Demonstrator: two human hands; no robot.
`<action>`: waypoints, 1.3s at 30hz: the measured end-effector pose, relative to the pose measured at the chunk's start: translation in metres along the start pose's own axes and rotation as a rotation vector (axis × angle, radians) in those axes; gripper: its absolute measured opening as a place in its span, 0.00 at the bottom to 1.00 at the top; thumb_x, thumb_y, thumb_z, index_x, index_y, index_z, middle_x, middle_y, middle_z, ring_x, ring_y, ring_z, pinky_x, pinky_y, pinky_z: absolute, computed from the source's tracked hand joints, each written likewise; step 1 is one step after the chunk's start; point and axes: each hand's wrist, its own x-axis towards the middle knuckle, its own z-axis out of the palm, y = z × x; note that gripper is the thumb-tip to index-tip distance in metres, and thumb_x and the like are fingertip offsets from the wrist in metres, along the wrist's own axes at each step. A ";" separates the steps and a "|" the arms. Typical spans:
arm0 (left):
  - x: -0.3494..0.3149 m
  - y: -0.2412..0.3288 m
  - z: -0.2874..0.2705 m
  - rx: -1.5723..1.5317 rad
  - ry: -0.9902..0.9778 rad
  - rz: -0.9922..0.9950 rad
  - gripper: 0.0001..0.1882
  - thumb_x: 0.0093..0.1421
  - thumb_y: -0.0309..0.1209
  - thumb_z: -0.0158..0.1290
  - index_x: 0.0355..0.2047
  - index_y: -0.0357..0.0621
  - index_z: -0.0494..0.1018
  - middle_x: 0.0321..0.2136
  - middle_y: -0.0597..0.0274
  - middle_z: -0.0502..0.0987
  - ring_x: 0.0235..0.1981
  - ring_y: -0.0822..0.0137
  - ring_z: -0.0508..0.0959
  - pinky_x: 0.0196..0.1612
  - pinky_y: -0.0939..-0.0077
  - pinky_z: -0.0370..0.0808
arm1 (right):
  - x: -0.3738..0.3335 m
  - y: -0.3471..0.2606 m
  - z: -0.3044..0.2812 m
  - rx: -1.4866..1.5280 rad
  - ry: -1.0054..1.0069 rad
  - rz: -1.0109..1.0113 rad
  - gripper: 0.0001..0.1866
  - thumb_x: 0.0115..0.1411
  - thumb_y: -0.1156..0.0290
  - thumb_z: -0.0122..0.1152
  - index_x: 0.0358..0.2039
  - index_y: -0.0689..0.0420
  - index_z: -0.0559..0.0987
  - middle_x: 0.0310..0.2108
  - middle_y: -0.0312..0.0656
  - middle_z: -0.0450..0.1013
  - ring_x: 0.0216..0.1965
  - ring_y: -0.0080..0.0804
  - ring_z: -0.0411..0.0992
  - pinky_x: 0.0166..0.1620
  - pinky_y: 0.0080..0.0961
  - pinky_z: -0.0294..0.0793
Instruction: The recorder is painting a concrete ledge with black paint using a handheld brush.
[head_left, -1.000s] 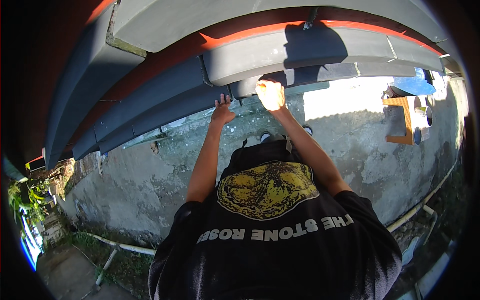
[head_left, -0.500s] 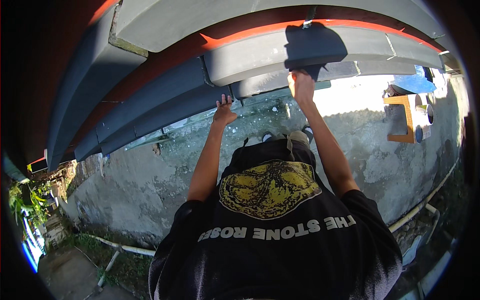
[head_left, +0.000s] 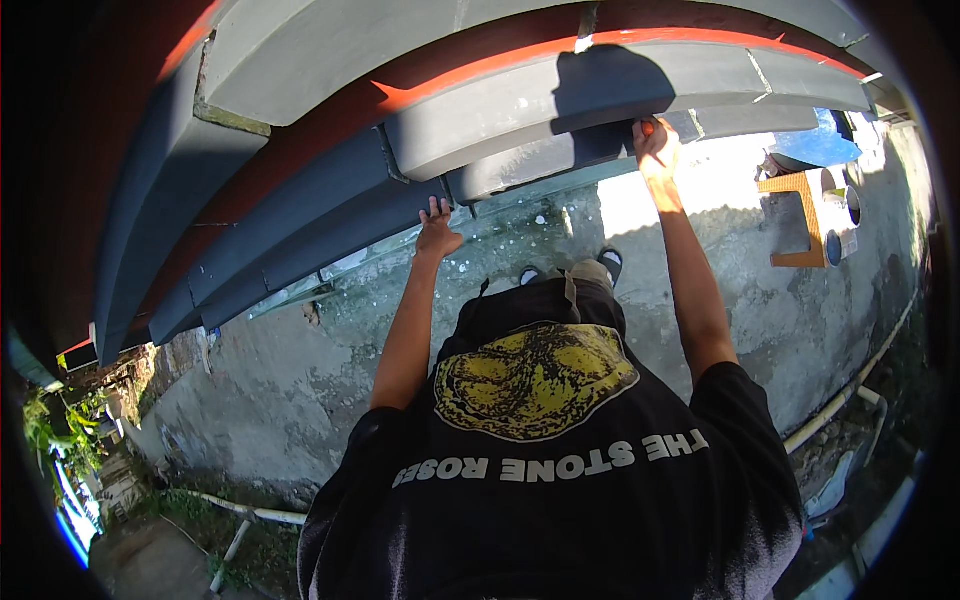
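Grey ledges (head_left: 500, 110) in stepped tiers curve across the upper part of the view, with a red band (head_left: 440, 85) between them. My right hand (head_left: 657, 155) is closed at the lower edge of a ledge, and a small orange-red piece (head_left: 647, 128) shows among its fingers. Most of that piece is hidden, so its kind cannot be told. My left hand (head_left: 437, 232) has its fingers spread, with the tips at a lower ledge's edge beside a dark joint (head_left: 447, 190). Contact there is not certain. A dark shadow (head_left: 610, 90) falls on the ledge by my right hand.
Below lies a worn, patchy concrete floor (head_left: 300, 390), where my sandalled feet (head_left: 610, 262) stand. An orange-brown woven-pattern stool or chair (head_left: 800, 185) and a blue thing (head_left: 820, 145) are at the right. Pale pipes (head_left: 840, 400) run along the floor's edges, with plants (head_left: 65, 430) far left.
My right hand has moved to the right along the ledge edge, and the orange-red piece in it now shows more clearly. My left hand stays by the same joint. The view has shifted slightly.
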 end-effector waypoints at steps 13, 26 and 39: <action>-0.003 0.002 -0.006 -0.093 -0.032 -0.002 0.49 0.49 0.42 0.52 0.67 0.46 0.41 0.68 0.44 0.38 0.64 0.30 0.46 0.65 0.54 0.55 | -0.012 -0.012 0.045 0.089 -0.076 -0.126 0.11 0.54 0.63 0.62 0.27 0.58 0.81 0.27 0.53 0.76 0.30 0.54 0.75 0.33 0.41 0.75; 0.003 -0.007 0.003 -0.028 -0.014 0.005 0.50 0.49 0.44 0.53 0.67 0.41 0.42 0.67 0.40 0.38 0.65 0.33 0.45 0.67 0.55 0.49 | -0.080 -0.101 0.049 0.501 -0.422 0.071 0.12 0.56 0.60 0.60 0.28 0.56 0.80 0.24 0.50 0.75 0.28 0.51 0.75 0.33 0.33 0.73; 0.007 -0.001 -0.003 -0.057 -0.037 -0.024 0.49 0.48 0.43 0.51 0.68 0.48 0.41 0.68 0.46 0.39 0.64 0.30 0.48 0.64 0.53 0.56 | -0.128 -0.132 0.078 0.248 -0.395 -0.336 0.09 0.54 0.62 0.58 0.30 0.52 0.78 0.30 0.49 0.74 0.29 0.51 0.75 0.35 0.43 0.75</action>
